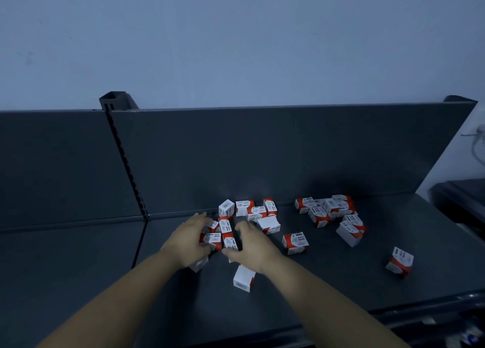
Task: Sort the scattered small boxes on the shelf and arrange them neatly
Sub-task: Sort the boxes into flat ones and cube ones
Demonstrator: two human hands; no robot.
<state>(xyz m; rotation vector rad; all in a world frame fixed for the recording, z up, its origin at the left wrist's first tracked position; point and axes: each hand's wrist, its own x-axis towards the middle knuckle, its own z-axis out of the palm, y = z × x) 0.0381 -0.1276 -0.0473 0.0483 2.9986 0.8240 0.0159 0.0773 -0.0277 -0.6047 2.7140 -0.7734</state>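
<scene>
Fingers (201, 217) of the left hand (187, 240) lie nearly straight against the left side of a small clump of red-and-white boxes (228, 238). The right hand (253, 245) flanks the clump's other side, fingers extended and thumb spread, gripping nothing. More boxes stand in a loose row (244, 207) behind them by the back panel (262, 151). A jumbled heap (325, 212) lies to the right on the dark shelf (341, 284). One box (244, 278) lies under the right wrist, and a lone box (400, 261) sits far right.
</scene>
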